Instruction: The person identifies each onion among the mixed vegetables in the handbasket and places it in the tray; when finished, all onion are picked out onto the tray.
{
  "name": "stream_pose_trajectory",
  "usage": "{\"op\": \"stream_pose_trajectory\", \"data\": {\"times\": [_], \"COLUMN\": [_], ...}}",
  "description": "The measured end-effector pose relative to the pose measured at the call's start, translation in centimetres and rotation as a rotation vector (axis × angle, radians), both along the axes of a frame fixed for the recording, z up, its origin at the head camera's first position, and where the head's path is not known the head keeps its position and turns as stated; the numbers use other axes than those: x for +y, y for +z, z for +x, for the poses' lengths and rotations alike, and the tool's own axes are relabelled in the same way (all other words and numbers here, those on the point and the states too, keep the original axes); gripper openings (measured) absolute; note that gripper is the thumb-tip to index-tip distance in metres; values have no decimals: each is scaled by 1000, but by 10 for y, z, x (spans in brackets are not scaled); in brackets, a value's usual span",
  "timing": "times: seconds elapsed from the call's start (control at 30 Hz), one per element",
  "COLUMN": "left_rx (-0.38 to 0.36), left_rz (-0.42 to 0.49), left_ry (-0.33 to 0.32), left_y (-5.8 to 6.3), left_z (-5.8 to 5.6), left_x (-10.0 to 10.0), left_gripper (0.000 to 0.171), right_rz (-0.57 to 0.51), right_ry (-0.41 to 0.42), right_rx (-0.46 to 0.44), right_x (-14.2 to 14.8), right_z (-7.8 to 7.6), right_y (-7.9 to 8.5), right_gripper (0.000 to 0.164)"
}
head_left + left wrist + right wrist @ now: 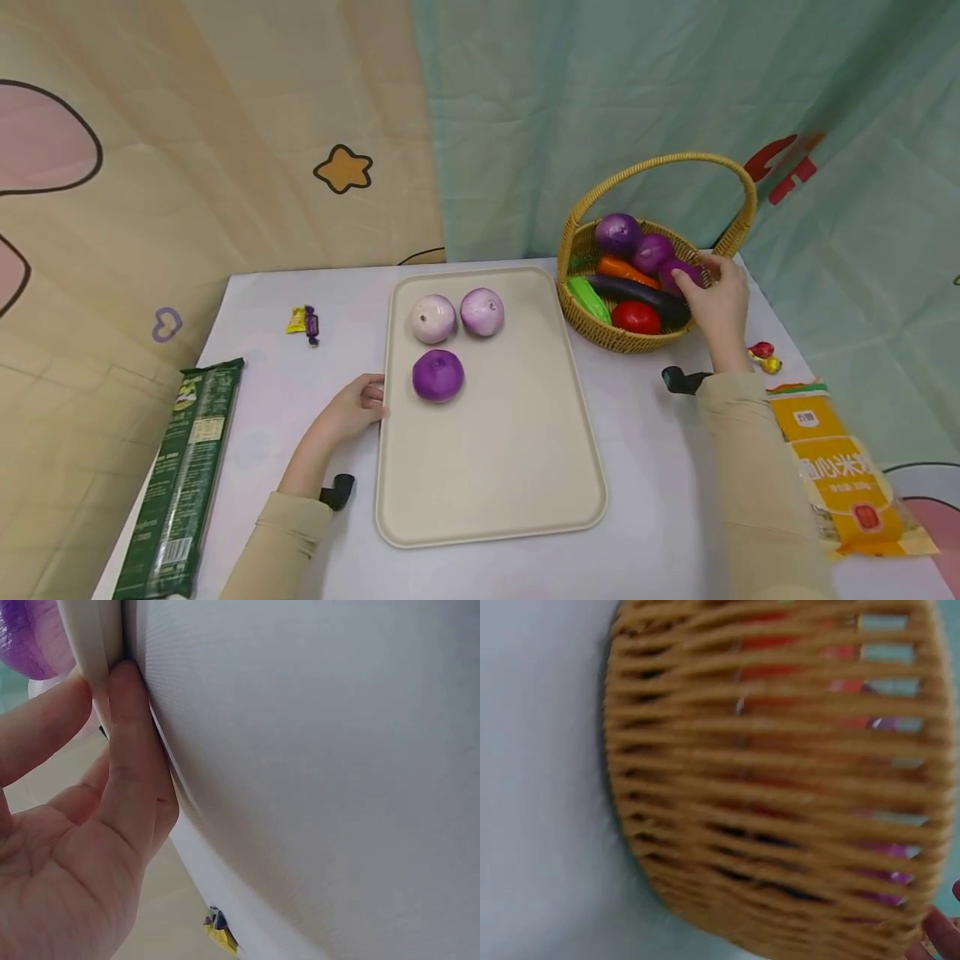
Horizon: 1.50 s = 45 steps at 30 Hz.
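At the left rim of a beige tray (517, 450), my left hand (354, 410) pinches the edge; the left wrist view shows thumb and fingers (129, 712) on either side of it. Two pale purple-and-white onions (432, 318) and one deep purple onion (438, 376) sit in the tray's upper left. My right hand (718, 302) reaches over the right side of a wicker basket (600, 333) and grips a purple onion (675, 273). Beside that onion lie two more purple onions (618, 234), a carrot (626, 271), an eggplant (637, 298), a tomato (636, 317) and a green vegetable (588, 300).
The basket's tall handle (660, 162) arches above its contents. A green package (180, 475) lies along the table's left side, a yellow package (847, 475) at the right. Small wrapped candies (311, 325) lie behind my left hand, and more candies (767, 358) by my right sleeve.
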<state>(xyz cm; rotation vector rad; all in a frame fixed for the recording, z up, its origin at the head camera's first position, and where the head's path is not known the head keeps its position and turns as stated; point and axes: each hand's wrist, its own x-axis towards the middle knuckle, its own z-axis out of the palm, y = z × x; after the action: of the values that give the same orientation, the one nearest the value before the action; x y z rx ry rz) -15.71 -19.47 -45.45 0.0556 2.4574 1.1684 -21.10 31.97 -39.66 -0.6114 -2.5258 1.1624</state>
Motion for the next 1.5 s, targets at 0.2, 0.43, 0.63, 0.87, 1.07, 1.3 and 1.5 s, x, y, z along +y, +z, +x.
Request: {"op": "stream_pose_trajectory", "data": {"times": [0.2, 0.43, 0.63, 0.87, 1.07, 1.3, 1.5], "left_rx": [-12, -27, -25, -23, -35, -37, -37], "left_rz": [-9, -9, -17, -7, -11, -6, -2], "left_ry": [12, 29, 22, 33, 39, 41, 34], "left_y": [-3, -2, 1, -2, -2, -2, -1], "left_z": [0, 0, -1, 1, 1, 1, 1], "left_x": [0, 1, 2, 2, 2, 2, 2], "left_gripper": [56, 56, 56, 55, 56, 56, 56], "right_rz": [65, 210, 240, 290, 190, -37, -188], "right_ry": [27, 54, 34, -2, -22, -3, 107], "right_rx": [-69, -123, -77, -31, -3, 59, 43], "right_x": [6, -1, -6, -7, -11, -17, -42], "right_z": [-8, -17, -20, -23, -18, -3, 19], "right_y": [-10, -16, -22, -29, -30, -19, -3], "right_gripper": [68, 65, 61, 58, 64, 66, 66]}}
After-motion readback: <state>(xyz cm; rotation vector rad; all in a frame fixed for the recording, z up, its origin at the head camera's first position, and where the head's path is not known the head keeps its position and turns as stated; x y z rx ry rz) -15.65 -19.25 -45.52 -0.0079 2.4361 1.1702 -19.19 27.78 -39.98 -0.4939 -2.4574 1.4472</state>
